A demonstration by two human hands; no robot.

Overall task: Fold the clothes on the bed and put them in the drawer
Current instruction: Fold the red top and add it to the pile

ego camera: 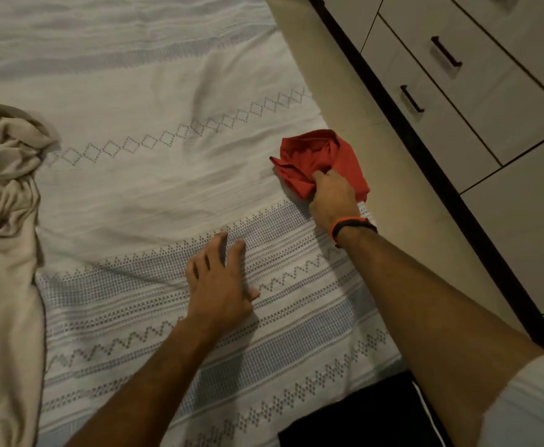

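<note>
While R hand [332, 196] grips red garment [316, 159], L hand [219, 285] flat

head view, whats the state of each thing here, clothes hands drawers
red garment: crumpled near the bed's right edge, gripped by the right hand
beige garment: unfolded, bunched at the left of the bed
right hand: fingers curled into the red garment
left hand: fingers spread, resting on the bedspread, holding nothing
drawers: all closed
</note>
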